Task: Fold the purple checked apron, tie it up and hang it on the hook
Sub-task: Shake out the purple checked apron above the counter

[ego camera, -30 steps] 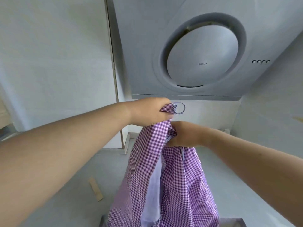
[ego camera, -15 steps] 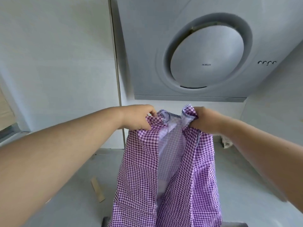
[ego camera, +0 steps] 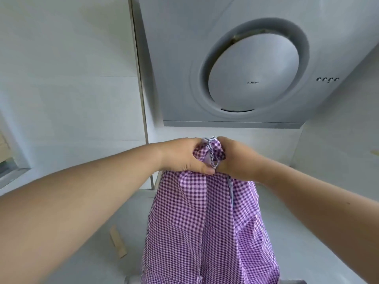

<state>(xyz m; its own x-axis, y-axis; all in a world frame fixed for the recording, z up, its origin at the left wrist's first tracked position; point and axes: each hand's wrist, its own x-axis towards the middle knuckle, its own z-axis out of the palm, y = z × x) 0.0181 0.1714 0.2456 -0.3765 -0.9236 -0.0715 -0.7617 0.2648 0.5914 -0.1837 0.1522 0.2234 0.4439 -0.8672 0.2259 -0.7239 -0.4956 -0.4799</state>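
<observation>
The apron [ego camera: 207, 226] is held up in the air in front of the range hood [ego camera: 242, 64], above the counter [ego camera: 88, 253], and its gathered top edge is bunched between the two hands. The left hand [ego camera: 184, 155] is curled round the left part of the bunch, with the thumb pressed along the cloth just below it. The right hand [ego camera: 233, 158] is curled round the right part, and the two hands are touching at the thumbs. Between them a small loop of striped edging [ego camera: 212, 153] is seen, which may be a strap or a tie; which of the two cannot be told. Both grips are closed tight on the fabric, with no fingers left free.

Below the hands the apron hangs in long loose folds, its two side panels drawn toward the middle so that it is narrowed lengthwise. Its lower end is cut off by the bottom of the view.

The task is judged to be at an early to middle stage. A first lengthwise gathering appears to have been made, but no neat, compact fold is shown, no knot or tied band is seen round the bundle, and no hook is in view. Left to be done, then, are the finishing of the fold, the tying, and the hanging. A small wooden strip [ego camera: 119, 241] lies on the counter to the left, well apart from the apron.
</observation>
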